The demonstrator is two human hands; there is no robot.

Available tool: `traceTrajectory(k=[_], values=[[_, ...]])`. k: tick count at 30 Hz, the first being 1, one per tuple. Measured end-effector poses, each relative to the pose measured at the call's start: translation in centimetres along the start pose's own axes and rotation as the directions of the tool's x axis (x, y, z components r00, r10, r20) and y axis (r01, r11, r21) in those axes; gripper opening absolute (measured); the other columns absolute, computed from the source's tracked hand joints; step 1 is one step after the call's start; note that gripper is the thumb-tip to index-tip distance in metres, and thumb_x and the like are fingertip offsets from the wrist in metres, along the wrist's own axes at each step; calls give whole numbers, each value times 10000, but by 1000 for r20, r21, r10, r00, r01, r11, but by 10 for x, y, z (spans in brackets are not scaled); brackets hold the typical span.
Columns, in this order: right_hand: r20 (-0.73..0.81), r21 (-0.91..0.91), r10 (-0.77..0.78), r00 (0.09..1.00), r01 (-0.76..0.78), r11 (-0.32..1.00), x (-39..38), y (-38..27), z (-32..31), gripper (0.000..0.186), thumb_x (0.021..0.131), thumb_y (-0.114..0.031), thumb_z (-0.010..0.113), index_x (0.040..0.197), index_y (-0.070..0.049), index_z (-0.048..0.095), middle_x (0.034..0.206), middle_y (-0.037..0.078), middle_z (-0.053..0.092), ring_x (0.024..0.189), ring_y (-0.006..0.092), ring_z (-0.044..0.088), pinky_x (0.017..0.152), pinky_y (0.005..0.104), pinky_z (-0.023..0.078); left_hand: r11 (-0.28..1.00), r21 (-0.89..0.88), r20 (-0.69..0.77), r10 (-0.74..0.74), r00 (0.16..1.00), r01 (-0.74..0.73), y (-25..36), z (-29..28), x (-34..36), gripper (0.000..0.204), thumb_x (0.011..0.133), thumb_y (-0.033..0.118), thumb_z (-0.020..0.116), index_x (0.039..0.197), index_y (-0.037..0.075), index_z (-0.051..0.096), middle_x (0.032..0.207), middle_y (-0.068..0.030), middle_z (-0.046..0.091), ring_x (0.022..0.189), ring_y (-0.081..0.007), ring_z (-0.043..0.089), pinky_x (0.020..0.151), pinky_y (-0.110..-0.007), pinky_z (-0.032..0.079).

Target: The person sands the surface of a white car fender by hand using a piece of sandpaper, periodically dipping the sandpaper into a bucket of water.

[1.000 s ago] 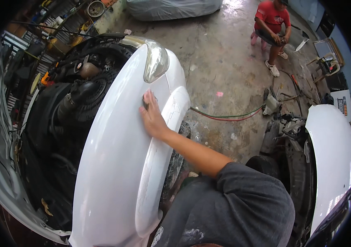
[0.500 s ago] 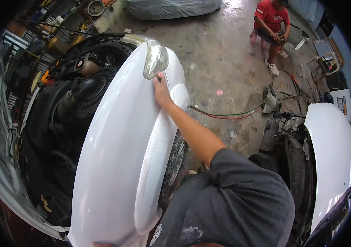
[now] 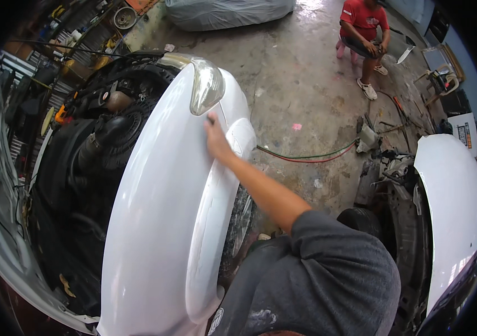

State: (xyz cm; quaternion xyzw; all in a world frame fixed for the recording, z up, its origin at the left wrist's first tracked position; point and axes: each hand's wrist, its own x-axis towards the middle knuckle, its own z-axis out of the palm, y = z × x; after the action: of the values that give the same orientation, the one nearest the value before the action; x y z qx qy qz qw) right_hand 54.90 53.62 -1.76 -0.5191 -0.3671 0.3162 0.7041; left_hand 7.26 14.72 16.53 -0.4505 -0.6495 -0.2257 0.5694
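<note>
One open engine bay (image 3: 64, 162), dark and crowded with parts, takes up the left of what I can see. Right beside it, across the middle, runs the long white body panel (image 3: 154, 213), smooth and glossy, with a clear headlight (image 3: 207, 92) set at its far end. Near that lamp's lower tip is the worker's right hand (image 3: 217, 143), thumb side up and a little blurred. Half a second ago it was at the lamp's very edge; now it is drawn slightly back over the white surface, and the left hand, a sliver at the bottom, has gone from view. To my eye that suggests a pass along the panel rather than a finished job. A dark spot shows at the fingertips, but I cannot tell whether the fingers grip something or lie loose. Further right, green and red hoses (image 3: 311, 161) curve over the stained floor, a person in a red shirt (image 3: 367, 19) sits with bent knees, and another white panel (image 3: 454, 190) stands at the far right.
</note>
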Motion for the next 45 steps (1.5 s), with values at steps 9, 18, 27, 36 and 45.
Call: traceTrajectory(k=[9,18,27,36,45], values=[[121,61,105,987,-113,992,43,-15,-38,675,1071,-350,351,1523,142,259,1595,301,314,1542,362,226,1261,380,168,1000,6,23,19,1000,-20,-2,2,-1,791,1050,567,415,1399,-143,405,1388,-343,415,1267,-500,429,1051,-616,350],[28,88,150,988,-152,984,60,-5,-36,589,1047,-361,364,1415,95,427,1519,318,401,1430,424,379,1168,419,298,998,-54,14,-22,1000,22,4,5,0,806,1041,599,396,1395,-126,411,1392,-344,403,1282,-488,415,1059,-619,333],[-64,-3,164,984,-165,986,46,7,-21,662,1051,-428,358,1408,119,463,1415,291,536,1366,384,468,1144,399,342,999,28,20,-17,1000,16,-4,3,-2,794,1044,596,399,1386,-120,427,1386,-320,428,1284,-483,428,1046,-608,360],[111,-48,331,937,-328,943,19,7,-8,657,1058,-415,357,1424,126,429,1478,274,474,1350,329,474,1109,404,388,999,43,12,20,1000,-20,-12,6,-7,742,1053,523,452,1404,-129,406,1399,-332,413,1290,-486,425,1050,-608,355],[-17,-220,-145,989,138,966,-32,-10,14,639,1033,-327,442,1475,120,324,1540,357,318,1442,481,301,1229,467,214,999,41,7,32,999,-33,-20,12,-14,766,1044,523,475,1432,-131,385,1420,-331,402,1310,-483,409,1067,-617,338]])
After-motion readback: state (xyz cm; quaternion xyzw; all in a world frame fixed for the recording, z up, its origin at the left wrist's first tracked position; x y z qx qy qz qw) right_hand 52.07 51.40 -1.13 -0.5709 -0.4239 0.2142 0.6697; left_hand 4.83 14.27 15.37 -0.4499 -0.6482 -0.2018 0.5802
